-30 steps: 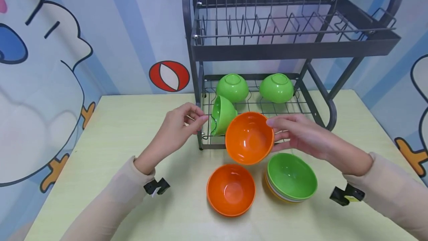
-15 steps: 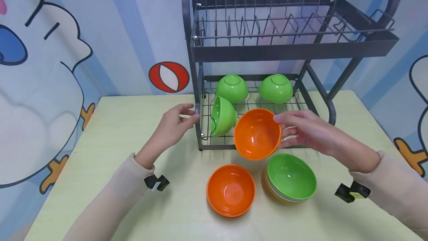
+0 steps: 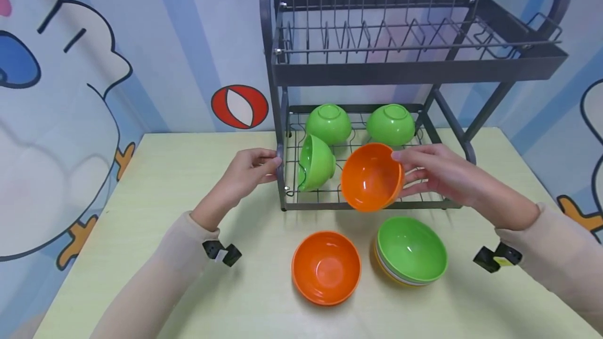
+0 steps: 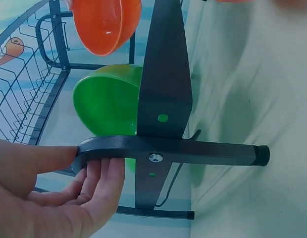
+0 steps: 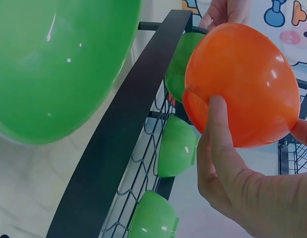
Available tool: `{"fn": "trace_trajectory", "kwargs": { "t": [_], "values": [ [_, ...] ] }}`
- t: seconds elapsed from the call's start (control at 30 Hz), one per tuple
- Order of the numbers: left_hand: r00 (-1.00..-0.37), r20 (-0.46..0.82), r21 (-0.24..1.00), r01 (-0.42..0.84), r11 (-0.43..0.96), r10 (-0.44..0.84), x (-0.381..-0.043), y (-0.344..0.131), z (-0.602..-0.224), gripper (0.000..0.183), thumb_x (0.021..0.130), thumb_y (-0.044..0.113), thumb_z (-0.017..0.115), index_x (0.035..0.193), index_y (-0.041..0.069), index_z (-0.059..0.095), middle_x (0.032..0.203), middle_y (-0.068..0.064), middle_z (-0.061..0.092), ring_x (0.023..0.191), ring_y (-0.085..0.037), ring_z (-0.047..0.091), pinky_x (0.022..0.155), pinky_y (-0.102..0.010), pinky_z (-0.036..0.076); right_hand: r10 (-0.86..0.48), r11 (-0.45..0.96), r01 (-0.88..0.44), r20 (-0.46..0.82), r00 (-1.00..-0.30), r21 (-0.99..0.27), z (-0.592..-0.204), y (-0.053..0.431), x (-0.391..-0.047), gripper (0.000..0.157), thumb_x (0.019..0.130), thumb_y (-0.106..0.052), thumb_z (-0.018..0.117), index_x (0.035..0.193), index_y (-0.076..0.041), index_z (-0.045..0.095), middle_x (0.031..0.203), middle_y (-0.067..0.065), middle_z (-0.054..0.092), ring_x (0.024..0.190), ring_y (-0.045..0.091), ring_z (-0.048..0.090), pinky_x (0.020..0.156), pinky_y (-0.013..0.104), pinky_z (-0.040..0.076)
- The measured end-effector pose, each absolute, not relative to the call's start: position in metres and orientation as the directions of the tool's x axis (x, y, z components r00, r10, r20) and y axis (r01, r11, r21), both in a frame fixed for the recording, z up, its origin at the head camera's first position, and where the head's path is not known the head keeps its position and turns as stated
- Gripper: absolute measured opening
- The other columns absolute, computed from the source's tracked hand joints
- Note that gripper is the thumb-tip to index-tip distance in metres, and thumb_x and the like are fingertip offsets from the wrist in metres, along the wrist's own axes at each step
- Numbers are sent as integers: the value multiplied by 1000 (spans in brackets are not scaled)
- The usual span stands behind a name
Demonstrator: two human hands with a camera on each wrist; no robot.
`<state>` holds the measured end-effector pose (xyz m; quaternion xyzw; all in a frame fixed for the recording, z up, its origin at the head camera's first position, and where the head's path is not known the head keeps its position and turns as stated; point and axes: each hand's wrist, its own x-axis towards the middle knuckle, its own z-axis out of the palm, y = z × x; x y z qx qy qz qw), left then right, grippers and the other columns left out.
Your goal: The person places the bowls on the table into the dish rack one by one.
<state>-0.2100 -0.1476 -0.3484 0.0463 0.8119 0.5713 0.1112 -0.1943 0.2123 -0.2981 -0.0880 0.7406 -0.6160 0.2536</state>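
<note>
Left hand (image 3: 245, 174): grip closed on the left side frame of a dark grey metal two-tier dish rack (image 3: 419, 73). Lower tier: a glossy green round bowl on its side (image 3: 316, 164), mouth facing left; behind it, two upturned glossy green bowls (image 3: 328, 124) (image 3: 391, 125), side by side. On the bench in front: a glossy orange round bowl (image 3: 326, 268), upright. Next, a second glossy orange bowl (image 3: 372, 178), tilted before the lower tier; contact with the rack cannot be told. Then a stack of round bowls (image 3: 411, 249), green uppermost, white and yellow beneath. Right hand (image 3: 435, 174): grip parted only by the second orange bowl's wall, pinching it.

Left wrist view alone shows the frame's screw (image 4: 155, 157); right wrist view, fingers (image 5: 220, 119) against the second orange bowl's outside.

Bench (image 3: 188, 171): pale yellow-green. Wall (image 3: 183, 30): blue-striped, cartoon-printed.
</note>
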Motion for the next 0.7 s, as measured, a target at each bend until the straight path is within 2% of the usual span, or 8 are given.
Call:
{"fn": "trace_trajectory", "kwargs": {
  "t": [0.13,0.3,0.5,0.7],
  "values": [
    [-969,-129,939,-51,341,210,-211,-148,-350,33,103,12,57,129,-7,57,117,-22,61,105,-33,66,89,-37,57,-415,251,176,-270,-869,-952,-297,211,-200,39,104,-23,53,124,9,51,100,12,61,87,26,70,80,44,59],
    [-969,-123,939,-43,342,215,-212,-149,-351,31,102,10,57,128,-8,57,116,-22,61,104,-33,65,90,-39,56,-379,300,151,-263,-887,-942,-296,205,-210,50,103,-28,55,133,11,42,102,11,57,84,22,68,80,41,60],
    [-968,-117,944,-40,327,221,-211,-148,-352,31,103,9,56,128,-8,56,116,-23,60,104,-34,65,95,-46,53,-345,349,142,-267,-900,-926,-296,193,-219,59,101,-32,59,138,9,39,102,11,61,81,21,67,79,41,60],
    [-968,-103,946,-24,325,229,-209,-147,-353,32,103,10,55,129,-9,55,117,-22,59,106,-33,63,94,-42,54,-321,379,130,-261,-910,-916,-299,183,-225,62,99,-32,61,140,8,35,98,13,64,78,22,68,76,39,61]
  ]
}}
